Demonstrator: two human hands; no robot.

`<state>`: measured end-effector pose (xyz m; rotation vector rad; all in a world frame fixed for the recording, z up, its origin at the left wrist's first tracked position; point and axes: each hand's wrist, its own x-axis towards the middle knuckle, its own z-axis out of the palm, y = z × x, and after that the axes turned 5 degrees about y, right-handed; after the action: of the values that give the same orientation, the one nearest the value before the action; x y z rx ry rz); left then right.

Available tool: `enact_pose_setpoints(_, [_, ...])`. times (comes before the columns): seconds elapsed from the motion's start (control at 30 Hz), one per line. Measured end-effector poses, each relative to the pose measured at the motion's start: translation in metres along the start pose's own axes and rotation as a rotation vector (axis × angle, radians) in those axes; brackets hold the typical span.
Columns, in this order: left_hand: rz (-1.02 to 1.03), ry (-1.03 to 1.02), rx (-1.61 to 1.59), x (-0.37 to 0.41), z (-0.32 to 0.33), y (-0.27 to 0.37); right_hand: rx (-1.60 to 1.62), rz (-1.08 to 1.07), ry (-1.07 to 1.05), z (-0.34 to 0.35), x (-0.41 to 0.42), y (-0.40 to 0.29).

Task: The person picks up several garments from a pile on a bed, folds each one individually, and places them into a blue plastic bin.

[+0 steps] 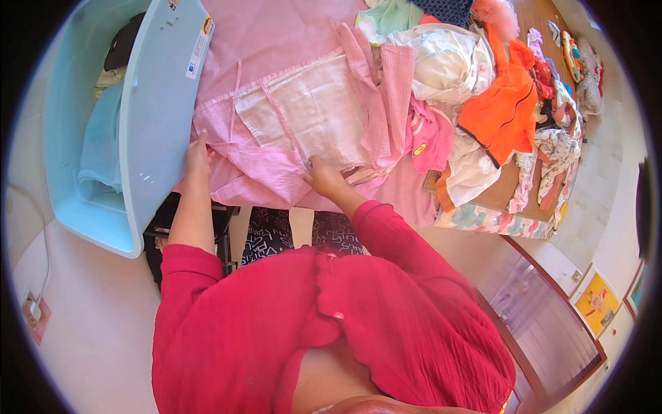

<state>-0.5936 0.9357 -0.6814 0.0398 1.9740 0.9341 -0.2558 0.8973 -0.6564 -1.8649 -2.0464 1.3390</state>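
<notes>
A pink-and-white gingham garment (pixel 258 165) with thin fabric ties lies spread before me, its pale lining (pixel 310 103) facing up. At its left edge, my left hand (pixel 197 158) has the cloth between thumb and fingers, close by the wall of the blue bin. My right hand (pixel 327 178) pinches the garment's near edge, where the gingham is folded over the lining. Gathered gingham (pixel 390 103) lies along the garment's right side. Beneath it all is a pink sheet (pixel 279 26). Some of my fingertips are hidden.
A light-blue plastic storage bin (pixel 165 93) stands at left, holding folded blue cloth (pixel 103 139) and dark cloth (pixel 124 41). Heaped clothes lie to the right, including an orange garment (pixel 499 106), a white garment (pixel 442 59) and a pink garment (pixel 429 137).
</notes>
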Motion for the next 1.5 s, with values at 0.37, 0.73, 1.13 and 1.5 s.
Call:
enact_pose_setpoints(0.37, [0.401, -0.081, -0.166, -0.071, 0.031, 0.039, 0.238, -0.089, 0.183, -0.018, -0.054, 0.015])
enact_pose_setpoints(0.73, [0.263, -0.683, 0.126, -0.12, 0.164, 0.033, 0.098, -0.065, 0.595, -0.077, -0.071, 0.04])
enact_pose_setpoints(1.13, [-0.491, -0.955, -0.045, -0.167, 0.23, -0.005, -0.106, -0.308, 0.52, -0.149, -0.015, 0.046])
enact_pose_setpoints(1.5, [0.101, -0.694, -0.642, -0.105, 0.228, 0.051, -0.086, -0.47, 0.252, -0.144, -0.072, 0.038])
